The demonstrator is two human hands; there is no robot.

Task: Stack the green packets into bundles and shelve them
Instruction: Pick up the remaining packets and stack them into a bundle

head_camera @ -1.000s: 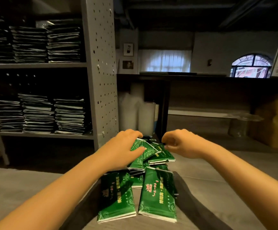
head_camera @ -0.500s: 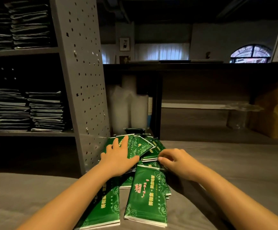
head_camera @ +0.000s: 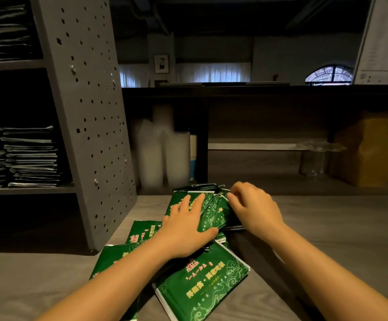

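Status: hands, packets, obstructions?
Left hand flat on green packets. Right hand pinches their far edge. Pile loose on table, unbundled. Nothing in the way.

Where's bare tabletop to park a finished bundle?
Bare table right of the right hand, brown box beyond it; another patch near left, in front of the perforated panel. Crowded mid-table: green packets at both hands, left hand flat on them.
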